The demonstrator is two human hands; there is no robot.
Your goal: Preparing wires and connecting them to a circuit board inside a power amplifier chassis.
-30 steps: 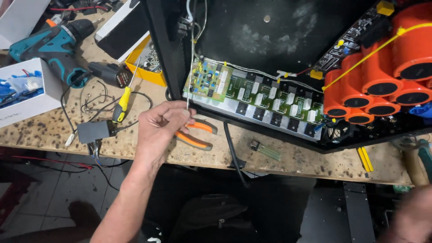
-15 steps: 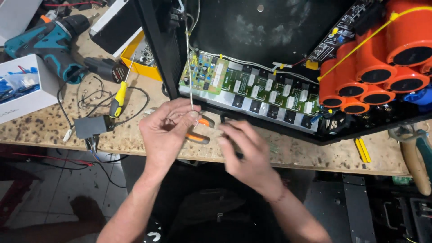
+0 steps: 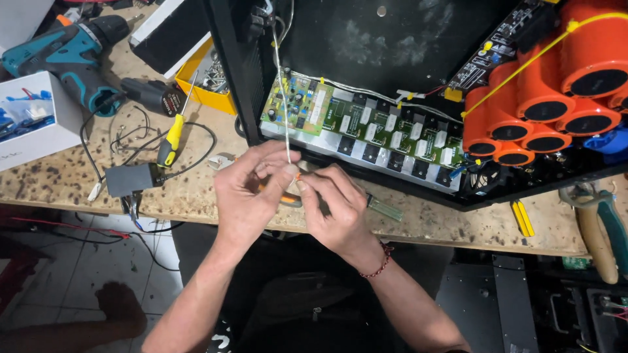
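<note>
My left hand (image 3: 247, 191) and my right hand (image 3: 335, 208) meet over the front edge of the wooden workbench (image 3: 196, 189). Both pinch the lower end of a thin white wire (image 3: 280, 85) that runs up into the open black chassis (image 3: 418, 59). Just beyond my fingers lies a long green circuit board (image 3: 366, 124) with rows of white parts. Orange-handled pliers (image 3: 288, 198) lie on the bench under my hands, mostly hidden.
Large orange capacitors (image 3: 549, 91) fill the chassis at right. At left lie a teal cordless drill (image 3: 65, 52), a yellow screwdriver (image 3: 173, 134), a black adapter (image 3: 127, 178) with cables, a white box (image 3: 33, 124) and a yellow tray of screws (image 3: 206, 78). Pliers (image 3: 598, 229) rest at far right.
My right hand came in from the lower right and joined my left hand at the wire's end. My left hand has stayed on the wire.
</note>
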